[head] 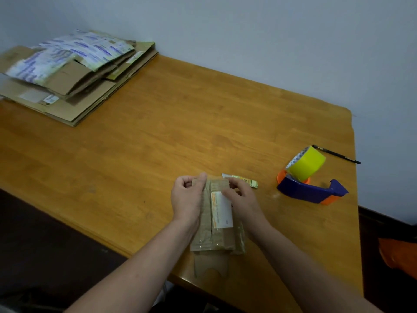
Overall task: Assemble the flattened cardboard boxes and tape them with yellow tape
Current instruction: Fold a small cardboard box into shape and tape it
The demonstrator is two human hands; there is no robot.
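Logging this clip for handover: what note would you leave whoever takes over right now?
Left hand grips the small cardboard box at its far left corner; right hand pinches its far right corner.
The box looks flat and untaped, near the front edge of the table.
Stack of flattened boxes: far left. Yellow tape in its blue dispenser: right of the hands, untouched.
Done: no box assembled in view. Left: erect and tape this one, then the stack.

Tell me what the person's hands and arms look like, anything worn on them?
Both are bare: the left hand and right hand have no gloves, and no rings, watch or bracelet show. No sleeves appear anywhere in view.
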